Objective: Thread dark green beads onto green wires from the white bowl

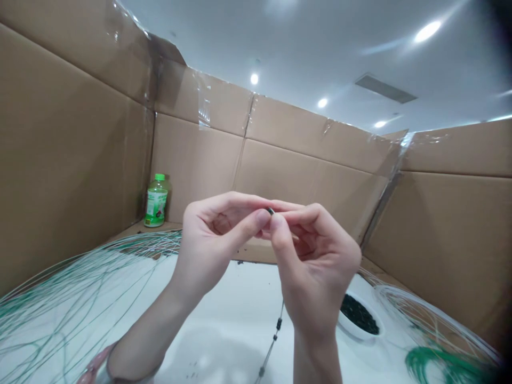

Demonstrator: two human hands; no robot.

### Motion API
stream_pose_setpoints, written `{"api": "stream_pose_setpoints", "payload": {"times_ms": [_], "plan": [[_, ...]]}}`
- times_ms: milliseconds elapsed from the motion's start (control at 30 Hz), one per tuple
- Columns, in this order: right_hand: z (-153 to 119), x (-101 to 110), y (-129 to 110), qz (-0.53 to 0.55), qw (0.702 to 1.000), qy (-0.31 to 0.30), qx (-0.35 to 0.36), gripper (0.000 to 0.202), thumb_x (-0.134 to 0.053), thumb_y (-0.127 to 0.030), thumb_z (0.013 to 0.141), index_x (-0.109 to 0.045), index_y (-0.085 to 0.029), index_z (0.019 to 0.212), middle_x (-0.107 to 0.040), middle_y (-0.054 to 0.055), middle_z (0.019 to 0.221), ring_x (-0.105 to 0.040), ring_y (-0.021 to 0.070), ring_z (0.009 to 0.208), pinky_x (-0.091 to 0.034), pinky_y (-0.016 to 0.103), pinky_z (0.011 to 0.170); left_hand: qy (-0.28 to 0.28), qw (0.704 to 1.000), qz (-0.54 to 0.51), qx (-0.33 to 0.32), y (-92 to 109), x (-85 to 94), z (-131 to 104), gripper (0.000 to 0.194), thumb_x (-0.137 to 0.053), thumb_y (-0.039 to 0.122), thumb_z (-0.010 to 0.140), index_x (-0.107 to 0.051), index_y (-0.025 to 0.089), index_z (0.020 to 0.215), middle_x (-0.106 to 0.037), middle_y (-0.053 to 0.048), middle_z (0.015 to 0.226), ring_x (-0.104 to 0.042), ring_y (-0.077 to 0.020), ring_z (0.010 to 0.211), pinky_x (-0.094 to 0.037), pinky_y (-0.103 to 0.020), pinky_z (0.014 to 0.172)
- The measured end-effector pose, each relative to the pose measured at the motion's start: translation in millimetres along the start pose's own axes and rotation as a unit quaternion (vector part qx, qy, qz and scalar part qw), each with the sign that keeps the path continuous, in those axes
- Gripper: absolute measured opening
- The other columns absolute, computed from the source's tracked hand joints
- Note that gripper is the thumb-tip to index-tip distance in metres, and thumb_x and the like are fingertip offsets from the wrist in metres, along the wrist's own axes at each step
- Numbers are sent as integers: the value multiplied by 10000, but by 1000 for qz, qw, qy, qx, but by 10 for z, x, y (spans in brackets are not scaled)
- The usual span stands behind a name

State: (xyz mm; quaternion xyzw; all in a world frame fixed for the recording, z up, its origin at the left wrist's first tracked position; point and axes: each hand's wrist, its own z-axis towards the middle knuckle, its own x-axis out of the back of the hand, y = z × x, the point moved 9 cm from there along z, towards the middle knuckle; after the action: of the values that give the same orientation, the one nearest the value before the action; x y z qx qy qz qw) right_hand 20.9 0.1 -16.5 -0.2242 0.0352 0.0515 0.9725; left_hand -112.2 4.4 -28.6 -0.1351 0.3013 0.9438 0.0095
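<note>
Both hands meet in front of me, raised above the white table. My left hand [224, 229] pinches a small dark bead-like piece [271, 211] between thumb and finger. From the other side, my right hand [312, 250] also closes thumb and fingertip right at that piece; what exactly its fingers grip is hidden. Below my right hand hangs a thin cord [269, 352] carrying several small black pieces [279, 324]. Its upper end disappears behind the hand. Right of my right wrist stands a white bowl [352, 332] filled with small dark pieces.
Long green and white strands [100, 277] spread over the left side. A coil of clear strands [424, 309] and a green bundle [440, 365] lie at right. A green bottle [156, 202] stands in the back left corner. Cardboard walls [304, 160] surround the white table [224, 320].
</note>
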Motion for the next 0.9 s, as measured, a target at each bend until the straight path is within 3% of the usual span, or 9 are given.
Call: {"api": "stream_pose_setpoints", "payload": {"times_ms": [233,433,733,900], "plan": [[-37,-15,1,15,999,28,28,133,-597,-71,788,-577,-187,726,-708,13,842,-699,136,731,-617,210,593,17,999,-24,13,-17,-7,-32,66,-709,185,751,-740,236,781,-746,3,768,-699,-126,676,-579,-168,604],[-101,6,-38,7,997,56,59,152,-609,-47,765,-587,-190,719,-693,4,823,-683,119,688,-608,199,587,32,999,-30,10,4,7,-62,76,-729,167,723,-730,239,746,-726,13,688,-680,-119,624,-572,-172,580],[-65,-14,-40,3,998,23,50,167,-608,-55,769,-648,-199,842,-699,10,839,-689,136,714,-609,216,595,-29,990,-101,96,-139,-49,-3,68,-714,231,745,-688,196,693,-654,11,609,-591,-73,548,-519,-132,544],[-48,17,-51,-36,999,3,36,161,-617,-54,758,-650,-199,819,-701,3,813,-679,117,680,-598,191,586,-53,984,-126,110,-169,-94,4,57,-719,204,743,-688,201,696,-647,28,614,-577,-49,554,-501,-101,549]]}}
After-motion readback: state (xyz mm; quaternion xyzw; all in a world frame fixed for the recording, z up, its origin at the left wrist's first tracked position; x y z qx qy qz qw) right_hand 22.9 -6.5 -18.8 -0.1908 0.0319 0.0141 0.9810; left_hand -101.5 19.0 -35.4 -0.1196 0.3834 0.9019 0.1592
